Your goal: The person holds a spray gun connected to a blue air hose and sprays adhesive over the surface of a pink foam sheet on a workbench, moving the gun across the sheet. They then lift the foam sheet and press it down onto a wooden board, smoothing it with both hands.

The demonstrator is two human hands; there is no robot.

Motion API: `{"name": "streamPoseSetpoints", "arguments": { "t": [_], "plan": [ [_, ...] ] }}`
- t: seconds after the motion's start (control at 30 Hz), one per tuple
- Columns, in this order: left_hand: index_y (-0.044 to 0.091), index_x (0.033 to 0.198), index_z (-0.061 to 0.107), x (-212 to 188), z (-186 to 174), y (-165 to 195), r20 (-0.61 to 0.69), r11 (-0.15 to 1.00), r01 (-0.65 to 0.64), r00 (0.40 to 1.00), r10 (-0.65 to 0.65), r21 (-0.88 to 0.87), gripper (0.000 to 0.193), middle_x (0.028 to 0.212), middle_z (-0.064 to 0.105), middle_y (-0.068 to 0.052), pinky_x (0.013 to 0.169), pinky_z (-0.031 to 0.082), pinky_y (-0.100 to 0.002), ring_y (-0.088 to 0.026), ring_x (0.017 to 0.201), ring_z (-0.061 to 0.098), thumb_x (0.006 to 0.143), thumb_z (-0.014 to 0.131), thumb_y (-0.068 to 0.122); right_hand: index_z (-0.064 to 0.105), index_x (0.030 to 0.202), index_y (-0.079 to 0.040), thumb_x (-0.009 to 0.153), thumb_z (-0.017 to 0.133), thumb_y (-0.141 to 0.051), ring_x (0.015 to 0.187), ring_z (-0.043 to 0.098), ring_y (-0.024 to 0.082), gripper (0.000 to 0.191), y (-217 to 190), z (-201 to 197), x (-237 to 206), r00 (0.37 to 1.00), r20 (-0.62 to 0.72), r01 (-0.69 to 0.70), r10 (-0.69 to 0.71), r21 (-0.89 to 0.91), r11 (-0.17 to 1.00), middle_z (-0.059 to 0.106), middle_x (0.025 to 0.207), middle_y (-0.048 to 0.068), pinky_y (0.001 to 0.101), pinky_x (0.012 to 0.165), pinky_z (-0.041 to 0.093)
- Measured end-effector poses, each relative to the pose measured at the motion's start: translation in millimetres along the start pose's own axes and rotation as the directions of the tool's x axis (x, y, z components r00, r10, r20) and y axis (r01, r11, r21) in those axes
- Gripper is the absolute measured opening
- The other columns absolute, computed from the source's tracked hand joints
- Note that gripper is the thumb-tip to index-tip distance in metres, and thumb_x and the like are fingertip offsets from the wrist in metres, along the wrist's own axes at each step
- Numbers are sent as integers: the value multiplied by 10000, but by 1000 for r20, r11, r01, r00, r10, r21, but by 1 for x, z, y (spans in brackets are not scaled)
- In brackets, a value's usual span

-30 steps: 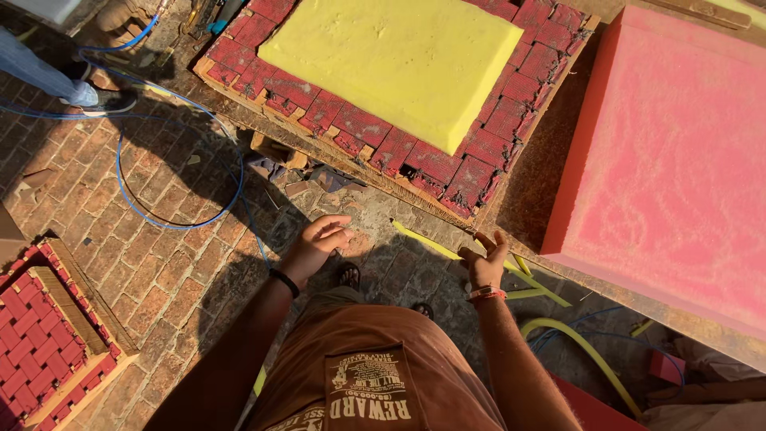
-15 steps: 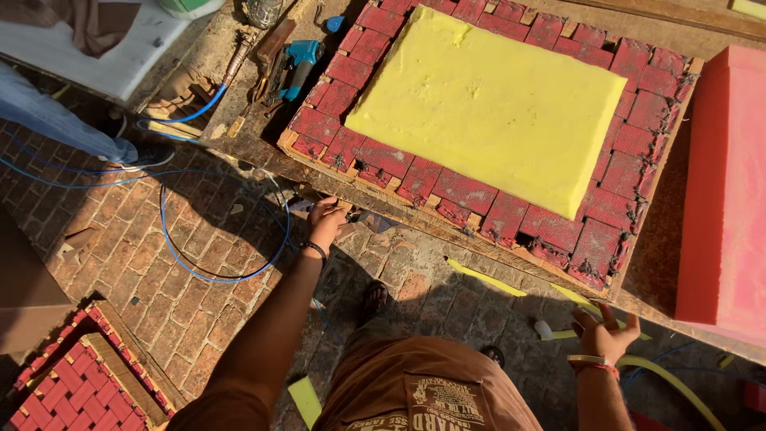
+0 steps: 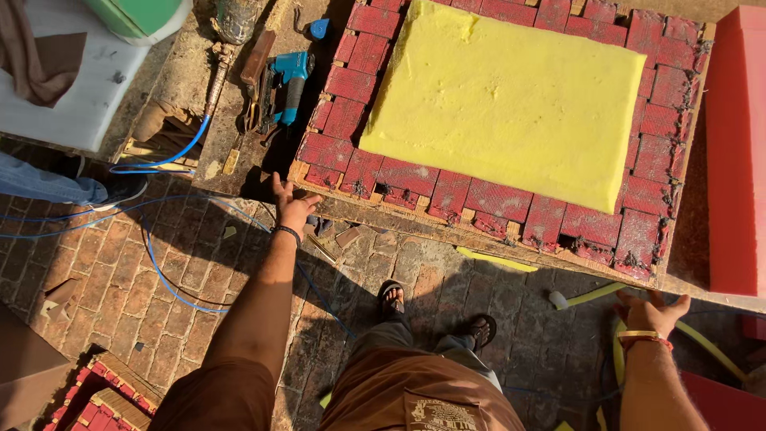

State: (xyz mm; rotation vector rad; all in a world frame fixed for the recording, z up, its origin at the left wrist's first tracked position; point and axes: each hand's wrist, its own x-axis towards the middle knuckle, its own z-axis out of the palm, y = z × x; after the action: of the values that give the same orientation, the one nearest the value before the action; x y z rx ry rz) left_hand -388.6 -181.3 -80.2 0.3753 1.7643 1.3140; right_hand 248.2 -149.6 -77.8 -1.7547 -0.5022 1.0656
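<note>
Red brick-pattern mould [image 3: 638, 120] is the biggest item: flat on a low wooden pallet [image 3: 447, 227], face up, so the whole top is reachable from standing height. Yellow foam slab [image 3: 511, 104] lies centred on it, brick border showing on all sides, likely just parked there or used as a pad; can't tell if it's bonded. A second red slab [image 3: 738, 152] lies just beside the mould at the right edge of view.

Brick-paved floor [image 3: 104, 279] carries everything, no desk here. Blue hose [image 3: 167, 279] snakes over the paving towards the tools, slack, so it looks like a supply line left with room to move. Blue power tool [image 3: 286, 80] lies on its side near the mould's left edge, beside other hand tools, within arm's reach of that corner.

Left hand [image 3: 291, 209] is stretched out to the pallet's near-left corner, fingers spread loose, touching or just short of the edge; it pinches nothing. Small scraps and a flat strip lie just under it on the floor. Right hand [image 3: 653, 313] is splayed, palm down, empty, hovering low near the right corner, above a yellow-green hose [image 3: 594, 294] on the floor, apart from it. Both arms out wide reads as bracing or squaring up to the pallet front
</note>
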Motion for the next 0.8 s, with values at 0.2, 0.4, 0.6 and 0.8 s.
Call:
{"name": "streamPoseSetpoints", "arguments": {
  "t": [0.2, 0.4, 0.6, 0.8],
  "plan": [
    [270, 1653, 5, -13, 0, -17, -6, 997, -28, 1000, 28, -71, 990, 1712, 193, -144, 993, 566, -467, -305, 1066, 728, 871, 413, -181, -22, 1712, -236, 920, 549, 199, 1045, 751, 315, 1069, -9, -20, 9, 992, 123, 46, -32, -113, 993, 424, 1686, 174, 403, 815, 629],
    [213, 1633, 118, -56, 7, -48, -58, 988, -60, 997, 52, -141, 962, 1696, 253, -155, 935, 556, -511, -351, 1035, 708, 851, 508, -188, -30, 1697, -239, 875, 518, 229, 1007, 738, 301, 1093, -15, -43, 33, 991, 132, 44, -15, -224, 974, 442, 1649, 187, 381, 769, 610],
    [223, 1649, 107, -70, 1, -47, -21, 994, -49, 999, 47, -93, 903, 1654, 300, -150, 862, 593, -442, -313, 1007, 734, 914, 490, -137, 47, 1681, -234, 904, 526, 174, 979, 732, 278, 1000, 1, -86, 40, 991, 131, 54, -29, -195, 979, 563, 1519, 143, 376, 700, 586],
    [59, 1468, 465, -113, 45, -57, -501, 873, -420, 716, 487, 250, 507, 1234, 692, -131, 741, 585, -338, -194, 959, 706, 1012, 609, -110, 224, 1633, -122, 965, 569, 51, 986, 737, 251, 771, 15, -119, 38, 998, -37, -48, 48, -5, 999, 653, 1365, 134, 365, 723, 580]
  ]
}}
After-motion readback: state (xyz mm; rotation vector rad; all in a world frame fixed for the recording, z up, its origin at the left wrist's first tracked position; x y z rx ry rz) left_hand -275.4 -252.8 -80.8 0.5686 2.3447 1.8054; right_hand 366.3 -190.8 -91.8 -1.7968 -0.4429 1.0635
